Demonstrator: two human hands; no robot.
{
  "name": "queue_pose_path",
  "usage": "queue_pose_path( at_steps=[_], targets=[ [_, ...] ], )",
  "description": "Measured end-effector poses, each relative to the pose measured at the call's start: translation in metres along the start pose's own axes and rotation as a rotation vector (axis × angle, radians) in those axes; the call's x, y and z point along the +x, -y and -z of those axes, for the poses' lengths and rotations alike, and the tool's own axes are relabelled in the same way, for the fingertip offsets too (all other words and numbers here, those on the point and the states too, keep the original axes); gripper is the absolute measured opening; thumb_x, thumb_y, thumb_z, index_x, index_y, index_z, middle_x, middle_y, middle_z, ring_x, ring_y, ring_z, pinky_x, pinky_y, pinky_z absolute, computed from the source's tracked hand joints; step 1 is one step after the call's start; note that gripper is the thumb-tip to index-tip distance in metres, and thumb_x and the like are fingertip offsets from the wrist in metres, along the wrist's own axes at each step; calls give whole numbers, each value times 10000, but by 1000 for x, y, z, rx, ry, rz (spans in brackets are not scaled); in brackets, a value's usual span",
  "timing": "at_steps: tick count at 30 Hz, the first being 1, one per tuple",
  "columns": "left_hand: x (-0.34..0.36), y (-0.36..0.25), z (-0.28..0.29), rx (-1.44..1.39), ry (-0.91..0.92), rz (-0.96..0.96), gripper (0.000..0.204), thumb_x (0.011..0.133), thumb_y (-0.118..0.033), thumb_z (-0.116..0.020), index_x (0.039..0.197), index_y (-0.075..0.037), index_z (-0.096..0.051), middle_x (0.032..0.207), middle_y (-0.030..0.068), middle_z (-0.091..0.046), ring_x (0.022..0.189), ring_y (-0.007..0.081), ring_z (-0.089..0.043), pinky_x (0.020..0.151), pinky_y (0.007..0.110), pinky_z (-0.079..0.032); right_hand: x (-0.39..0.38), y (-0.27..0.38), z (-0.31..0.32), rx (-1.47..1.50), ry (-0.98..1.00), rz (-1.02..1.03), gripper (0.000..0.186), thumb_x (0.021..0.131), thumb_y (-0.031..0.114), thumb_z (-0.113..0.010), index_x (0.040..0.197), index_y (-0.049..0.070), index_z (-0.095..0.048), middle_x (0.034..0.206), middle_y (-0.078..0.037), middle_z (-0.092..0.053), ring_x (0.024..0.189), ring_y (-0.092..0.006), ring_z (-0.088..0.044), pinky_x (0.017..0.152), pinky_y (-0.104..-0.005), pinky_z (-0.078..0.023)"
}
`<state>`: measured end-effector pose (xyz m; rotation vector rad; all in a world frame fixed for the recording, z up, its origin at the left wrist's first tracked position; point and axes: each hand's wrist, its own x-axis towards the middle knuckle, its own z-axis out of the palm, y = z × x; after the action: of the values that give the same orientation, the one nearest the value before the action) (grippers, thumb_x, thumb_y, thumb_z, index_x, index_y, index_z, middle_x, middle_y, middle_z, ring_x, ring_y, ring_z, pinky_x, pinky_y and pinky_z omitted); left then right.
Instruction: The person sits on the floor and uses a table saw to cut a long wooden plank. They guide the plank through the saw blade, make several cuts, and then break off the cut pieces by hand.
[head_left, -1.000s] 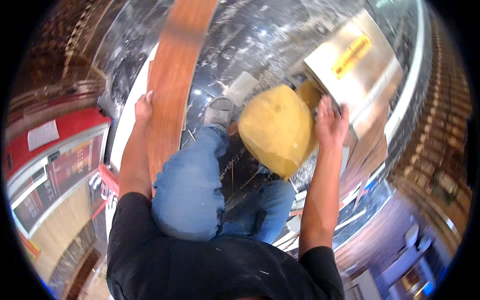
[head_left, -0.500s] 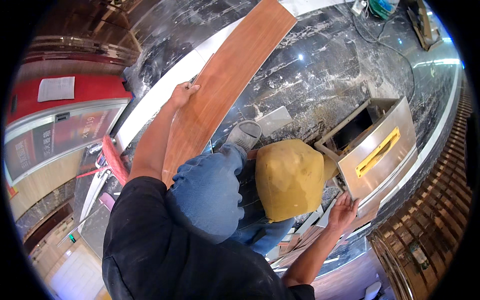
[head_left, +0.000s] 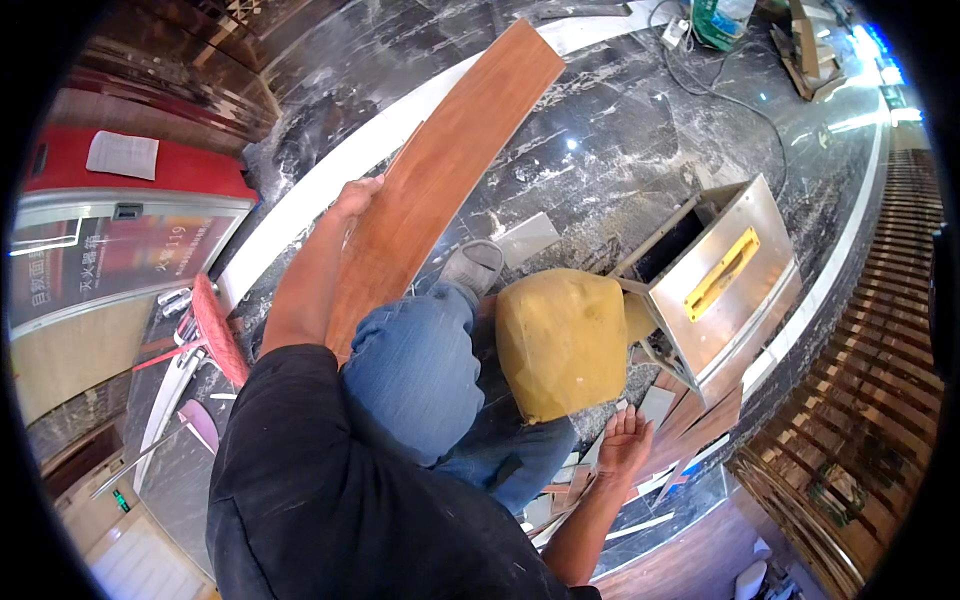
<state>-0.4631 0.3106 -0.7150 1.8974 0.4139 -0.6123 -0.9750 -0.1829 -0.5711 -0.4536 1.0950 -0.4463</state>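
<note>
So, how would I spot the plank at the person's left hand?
On the dark, marbled floor, find the pale curved band. The plank crosses it in view, its edge at the left hand. It's reddish-brown and looks longer than the brown boards near the right hand.

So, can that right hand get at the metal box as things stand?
Probably yes: the right hand looks empty and open near the metal box's corner, and only loose flat pieces low down show between them.

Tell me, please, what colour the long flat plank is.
The plank is reddish-brown, clearest in head view.
</note>
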Motion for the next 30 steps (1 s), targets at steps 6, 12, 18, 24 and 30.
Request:
queue_pose_path(
  at_steps=[6, 12, 18, 24, 30],
  targets=[
    [-18, -11, 67, 389, -432, -289, 451, 965, -436, -562, 1042, -19, -714, 1010, 175, -717, 949, 305, -677, 851, 399, -497, -37, 9, 23, -27, -68, 124, 333, 1005, 388, -497, 1022, 77, -616, 961, -113, -670, 846, -209, -623, 735, -339, -544],
    [-125, -179, 100, 652, -605, -759, 391, 979, -388, -513, 1029, -38, -680, 1044, 175, -676, 1000, 392, -619, 862, 447, -484, -80, 26, -20, -173, 13, 380, 276, 985, 325, -564, 1063, 62, -597, 951, -74, -649, 846, -177, -615, 759, -305, -511],
    [-269, -336, 28, 950, -201, -1311, 266, 961, -279, -554, 932, -46, -680, 903, 132, -651, 871, 336, -617, 787, 401, -467, -105, 47, -174, -742, 430, 897, 378, 938, 117, -617, 1272, -42, -543, 1231, -139, -599, 1125, -222, -583, 999, -342, -445],
    [-378, -418, -97, 917, 101, -1869, 127, 861, -176, -668, 876, -50, -666, 829, 103, -619, 786, 285, -584, 757, 378, -447, -111, 55, -271, -739, 538, 1028, 468, 900, 227, -697, 1241, -57, -550, 1165, -184, -649, 1062, -217, -617, 924, -340, -482],
    [-358, -365, -167, -186, 337, -1250, 37, 878, -48, -675, 852, -57, -650, 853, 18, -621, 858, 135, -583, 790, 311, -458, -107, 71, -271, -313, 329, 1202, 352, 952, 241, -653, 1129, -51, -566, 1005, -102, -657, 937, -135, -597, 846, -304, -489]
  ],
)
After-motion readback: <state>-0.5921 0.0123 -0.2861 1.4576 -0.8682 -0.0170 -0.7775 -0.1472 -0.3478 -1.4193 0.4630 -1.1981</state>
